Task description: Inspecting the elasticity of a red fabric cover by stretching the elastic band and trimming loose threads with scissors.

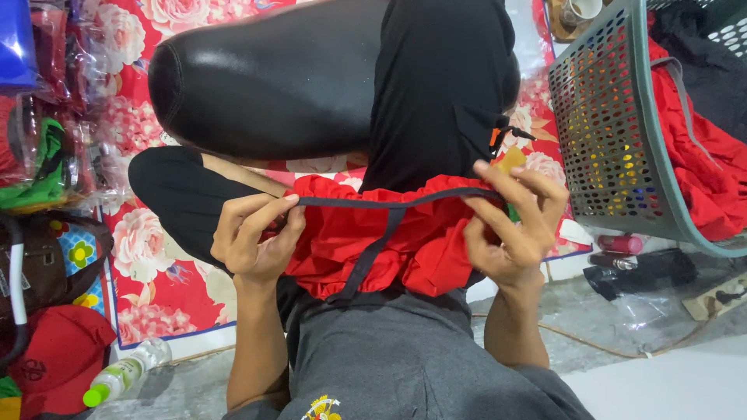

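A bunched red fabric piece (436,245) with a dark grey strap (366,204) lies across my lap. My left hand (253,237) pinches the strap's left end between thumb and fingers. My right hand (513,222) grips the strap's right end along with the red fabric's edge, and a small yellow and green item shows behind its fingers. The strap is stretched level between both hands, with a second length hanging down the middle. My black-trousered legs are folded in front of me.
A grey-green perforated plastic basket (615,132) filled with red cloth (712,179) tilts at the right. A floral red mat (148,257) covers the floor. A small bottle with a green cap (117,379), a red cap (58,358) and bagged goods (39,155) lie at the left.
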